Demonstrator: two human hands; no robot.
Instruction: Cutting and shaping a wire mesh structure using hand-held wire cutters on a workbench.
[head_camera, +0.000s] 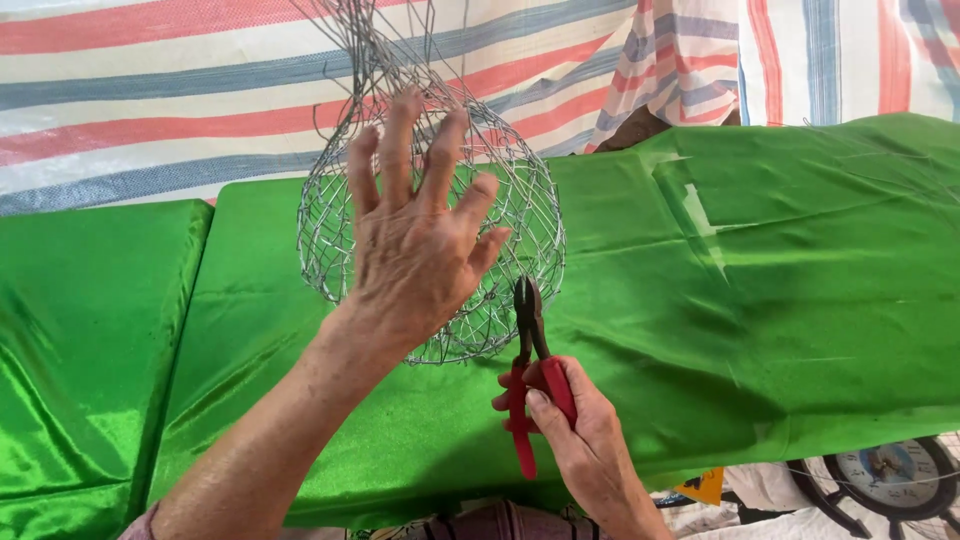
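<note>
2 hands at work: your left hand (415, 240) spreads its fingers wide against the wire mesh basket (440, 220) (round, above the green cloth (780, 290)), while your right hand (575, 430) grips red-handled pliers (530, 385), tips at the basket's lower edge.

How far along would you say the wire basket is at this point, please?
The round body of the wire basket already looks woven into shape. In hand: the left hand steadies it on the green cloth while the right hand sets red-handled pliers at its lower edge. Loose wire ends on top look unfinished.
</note>
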